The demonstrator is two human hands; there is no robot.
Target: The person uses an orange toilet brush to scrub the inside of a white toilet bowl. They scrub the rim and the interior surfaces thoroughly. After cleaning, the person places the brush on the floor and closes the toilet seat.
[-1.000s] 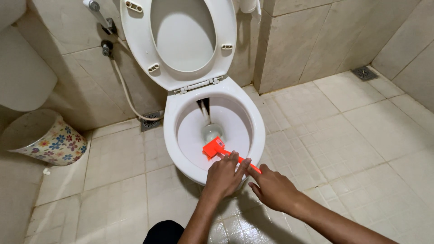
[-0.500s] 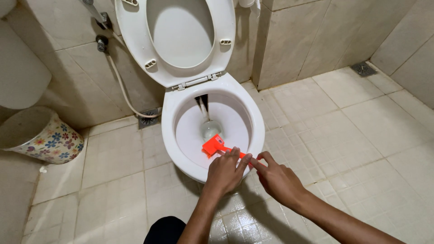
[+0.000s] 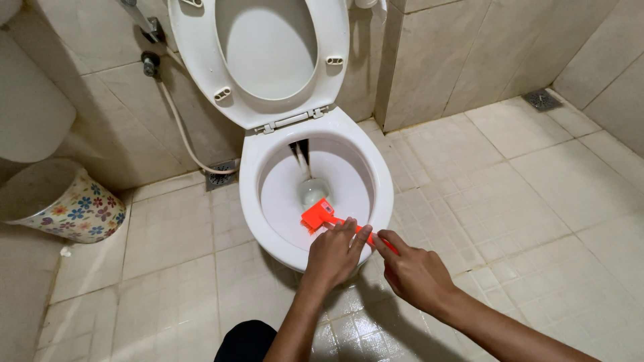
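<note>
Orange brush [image 3: 320, 217] inside toilet bowl [image 3: 268, 208], head toward bowl centre, handle slanting back to near rim. Left hand [image 3: 335, 253] and right hand [image 3: 412, 273] both curled around handle.

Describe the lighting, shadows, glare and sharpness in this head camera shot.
Head view: even, soft indoor light; the white toilet bowl is bright but not blown out; faint sheen on the floor tiles; soft shadows under the left hand and right hand; the orange brush is sharp; slight wide-angle bending shows at the edges.
</note>
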